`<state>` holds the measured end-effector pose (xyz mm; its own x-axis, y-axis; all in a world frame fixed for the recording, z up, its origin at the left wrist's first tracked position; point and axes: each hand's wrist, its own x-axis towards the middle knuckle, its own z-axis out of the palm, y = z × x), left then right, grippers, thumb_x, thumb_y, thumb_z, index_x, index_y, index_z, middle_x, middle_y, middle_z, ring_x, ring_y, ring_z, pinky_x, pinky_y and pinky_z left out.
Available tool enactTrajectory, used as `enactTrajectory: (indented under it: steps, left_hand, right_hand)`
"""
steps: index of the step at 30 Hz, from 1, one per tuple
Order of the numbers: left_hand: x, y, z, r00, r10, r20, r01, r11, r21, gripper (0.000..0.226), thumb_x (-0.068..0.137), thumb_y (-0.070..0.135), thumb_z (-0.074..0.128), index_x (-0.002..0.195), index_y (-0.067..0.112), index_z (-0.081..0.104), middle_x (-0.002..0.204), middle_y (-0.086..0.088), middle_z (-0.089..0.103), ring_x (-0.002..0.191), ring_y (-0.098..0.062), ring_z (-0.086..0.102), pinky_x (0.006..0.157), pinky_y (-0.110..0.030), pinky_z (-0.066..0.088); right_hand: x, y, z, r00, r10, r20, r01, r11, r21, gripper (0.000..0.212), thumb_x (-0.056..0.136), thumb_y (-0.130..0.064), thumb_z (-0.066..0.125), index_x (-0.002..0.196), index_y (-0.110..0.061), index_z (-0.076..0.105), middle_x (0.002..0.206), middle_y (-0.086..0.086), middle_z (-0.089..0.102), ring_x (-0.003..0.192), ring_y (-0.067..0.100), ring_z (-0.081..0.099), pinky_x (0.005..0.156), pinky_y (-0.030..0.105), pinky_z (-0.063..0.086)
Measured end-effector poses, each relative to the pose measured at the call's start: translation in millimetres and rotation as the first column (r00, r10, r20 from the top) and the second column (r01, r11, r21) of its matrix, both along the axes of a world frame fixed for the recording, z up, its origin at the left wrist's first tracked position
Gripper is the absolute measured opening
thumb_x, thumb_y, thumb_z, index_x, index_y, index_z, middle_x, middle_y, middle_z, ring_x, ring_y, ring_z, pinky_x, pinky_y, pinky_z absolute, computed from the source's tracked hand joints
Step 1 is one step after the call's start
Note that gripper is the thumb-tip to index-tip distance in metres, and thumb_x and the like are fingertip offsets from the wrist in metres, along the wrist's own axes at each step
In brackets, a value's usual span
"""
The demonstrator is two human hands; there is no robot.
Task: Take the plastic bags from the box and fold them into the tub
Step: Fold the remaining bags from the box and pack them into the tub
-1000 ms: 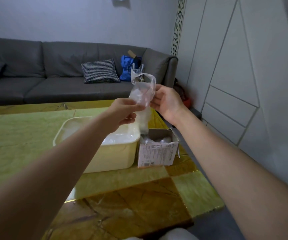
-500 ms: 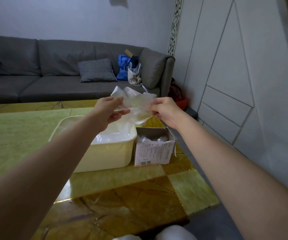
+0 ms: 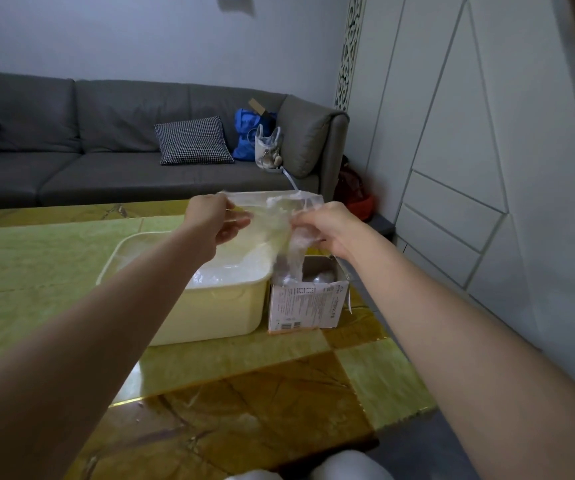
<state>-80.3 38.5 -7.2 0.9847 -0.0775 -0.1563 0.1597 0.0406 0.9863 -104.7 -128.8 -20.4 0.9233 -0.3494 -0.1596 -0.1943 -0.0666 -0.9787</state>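
Grip: left hand (image 3: 211, 221) pinches the left top edge of a clear plastic bag (image 3: 272, 220); right hand (image 3: 327, 226) holds the right side, fingers curled round bunched film. Both hands clamped on the bag, raised off the table, bag stretched between them.

Item, bag: thin, see-through, crinkled. Top edge pulled fairly straight; lower part hangs in a loose twisted tail w/ its tip at or in the mouth of the box (image 3: 308, 296). Can't tell if tail still joins film inside the box.

Position: bag in mid-air above the right end of the tub (image 3: 189, 306) and the box.

Tub: pale yellow, rectangular, on table (image 3: 37, 271). More clear film lies inside, approx. up to rim level.

Box: small cardboard, open top, printed label on near face, just right of tub and touching or nearly so. Crumpled bags inside.

Risks (judged):
- Film slick & light, so a weak pinch could let one corner slip and the fold go skew.
- If tail snags in the box, lifting may drag out more bags or tip the box.
- Bunched right side may fold in lumpy, not flat.
- Tub looks fairly full, so folded bags may spring up.
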Motion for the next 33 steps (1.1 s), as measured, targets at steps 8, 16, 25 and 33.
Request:
enactTrajectory:
  steps: [8,16,25,33]
  left_hand:
    - [8,17,5,0.97,0.11,-0.217,-0.195,0.883,-0.427,0.021,0.097,0.003,0.026,0.1,-0.002,0.046,0.076,-0.018,0.064,0.045,-0.016,0.065,0.058,-0.024,0.057]
    - [38,50,12,0.94,0.308,-0.147,-0.341,0.854,-0.392,0.035,0.096,0.013,0.031,0.127,0.001,0.042,0.1,-0.018,0.065,0.056,-0.017,0.067,0.046,-0.023,0.054]
    - [37,52,-17,0.661,-0.565,0.494,-0.33,0.372,0.867,0.044,0.087,0.032,0.059,0.129,0.02,0.05,0.134,-0.009,0.047,0.123,-0.03,0.039,0.101,-0.041,0.034]
    - [49,51,-68,0.746,-0.651,-0.143,0.131,-0.067,0.989,0.068,0.087,0.02,0.062,0.144,0.019,0.026,0.142,-0.007,0.042,0.126,-0.024,0.044,0.101,-0.03,0.036]
  right_hand:
    - [0,-5,5,0.986,-0.152,0.072,0.134,0.967,0.215,0.015,0.083,0.0,0.067,0.096,0.005,0.062,0.07,0.009,0.064,0.051,0.014,0.062,0.05,0.024,0.053]
    - [18,33,2,0.954,-0.216,0.207,0.14,0.934,0.329,0.023,0.091,-0.004,0.059,0.071,-0.011,0.05,0.061,0.003,0.051,0.032,0.003,0.039,0.032,0.013,0.03]
    - [48,96,-60,0.99,-0.041,0.135,0.106,0.845,-0.523,0.017,0.093,-0.004,0.045,0.077,-0.011,0.042,0.088,0.014,0.054,0.078,0.031,0.061,0.058,0.031,0.044]
    - [41,84,-46,0.981,0.19,-0.031,-0.105,0.395,-0.913,0.053,0.09,0.003,0.047,0.138,-0.012,0.028,0.116,0.014,0.046,0.088,0.026,0.05,0.06,0.026,0.036]
